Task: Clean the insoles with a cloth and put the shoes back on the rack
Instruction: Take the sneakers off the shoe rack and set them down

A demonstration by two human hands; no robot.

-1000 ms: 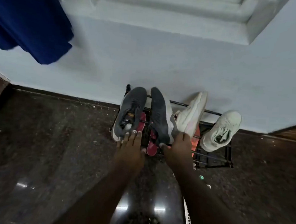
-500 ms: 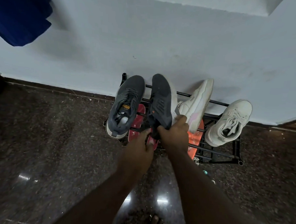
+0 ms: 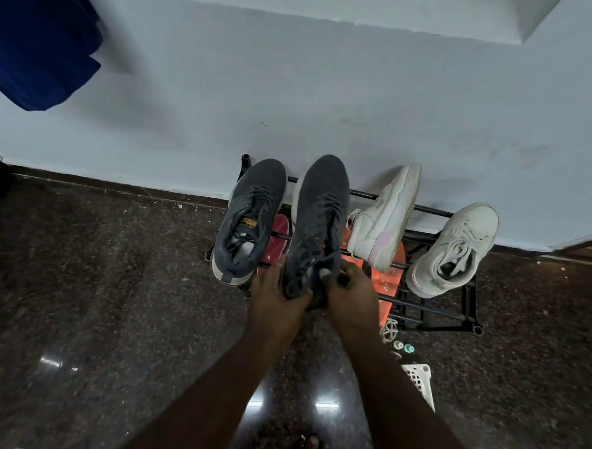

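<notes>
Two hands are seen nearest: the left hand (image 3: 277,297) and the right hand (image 3: 351,296), whose fingers (image 3: 345,275) are curled round the heel of a dark shoe (image 3: 320,222) held over the rack (image 3: 437,309). Left of the rack's middle its partner (image 3: 250,218) is set on the bars; two white shoes (image 3: 384,215) are propped to the right, against the wall (image 3: 328,95) behind. No cloth is seen. Should the heel grip loosen, the toe could be tipped between the bars, and the red sandal (image 3: 278,237) below knocked.
</notes>
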